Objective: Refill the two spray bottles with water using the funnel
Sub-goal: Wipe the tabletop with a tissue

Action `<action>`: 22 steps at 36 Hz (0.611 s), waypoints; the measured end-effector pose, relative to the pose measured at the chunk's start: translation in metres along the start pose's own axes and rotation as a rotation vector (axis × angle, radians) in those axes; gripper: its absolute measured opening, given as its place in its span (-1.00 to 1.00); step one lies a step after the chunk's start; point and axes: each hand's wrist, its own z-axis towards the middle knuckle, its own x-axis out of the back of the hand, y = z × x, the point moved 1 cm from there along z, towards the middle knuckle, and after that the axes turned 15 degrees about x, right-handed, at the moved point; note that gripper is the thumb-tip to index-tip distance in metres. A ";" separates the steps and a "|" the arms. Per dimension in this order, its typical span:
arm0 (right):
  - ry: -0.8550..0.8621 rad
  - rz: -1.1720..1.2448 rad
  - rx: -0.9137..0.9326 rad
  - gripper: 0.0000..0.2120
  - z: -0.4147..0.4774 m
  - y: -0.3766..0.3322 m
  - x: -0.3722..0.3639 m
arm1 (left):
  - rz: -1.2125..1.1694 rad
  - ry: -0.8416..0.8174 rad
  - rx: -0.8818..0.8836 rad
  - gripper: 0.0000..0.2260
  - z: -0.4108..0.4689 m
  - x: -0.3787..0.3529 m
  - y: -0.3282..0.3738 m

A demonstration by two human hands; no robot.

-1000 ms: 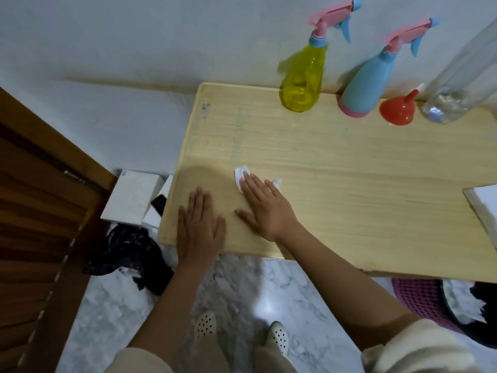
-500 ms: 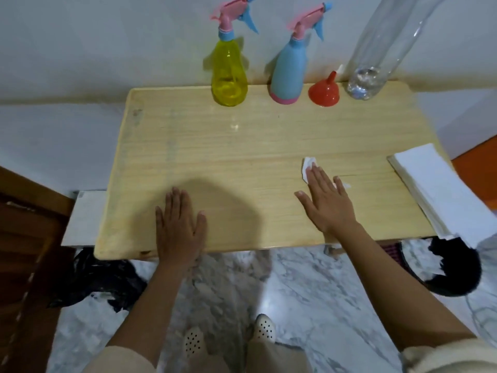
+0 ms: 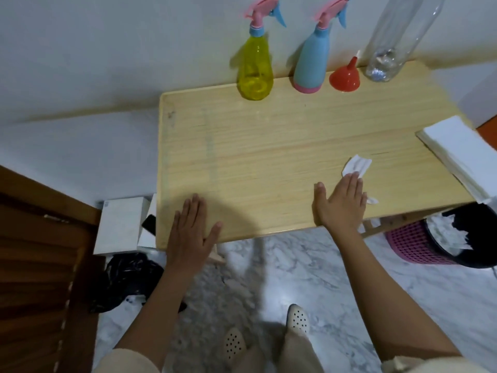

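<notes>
Spray bottles: two
Red funnel: just one
Clear bottle: one
Tissue wad: one
Napkin stack: one
Hands: two

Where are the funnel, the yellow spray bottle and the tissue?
funnel (image 3: 345, 82): head view, on its wide red cone.
yellow spray bottle (image 3: 255, 70): head view, on the middle of its body.
tissue (image 3: 357, 164): head view, on its exposed white part.

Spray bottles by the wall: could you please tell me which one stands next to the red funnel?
The blue spray bottle with the pink base; the yellow spray bottle stands beyond it, farther from the red funnel.
</notes>
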 end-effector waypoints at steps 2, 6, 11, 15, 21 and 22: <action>-0.011 0.012 0.029 -0.27 -0.013 -0.025 -0.010 | -0.005 -0.005 0.006 -0.15 -0.001 0.004 -0.014; -0.074 0.029 0.173 -0.27 -0.047 -0.086 -0.041 | -0.031 -0.013 0.029 -0.12 -0.004 0.013 -0.037; -0.179 0.066 0.357 -0.30 -0.085 -0.150 -0.076 | -0.037 -0.028 0.039 -0.10 -0.008 0.022 -0.057; -0.233 0.098 0.435 -0.40 -0.079 -0.152 -0.067 | -0.085 -0.034 0.037 -0.14 -0.010 0.022 -0.060; -0.256 0.233 0.616 -0.22 -0.042 -0.119 -0.028 | -0.134 -0.001 0.052 -0.24 -0.011 0.020 -0.056; -0.282 0.198 0.674 -0.14 -0.035 -0.116 -0.027 | -0.140 0.006 0.055 -0.23 -0.011 0.020 -0.056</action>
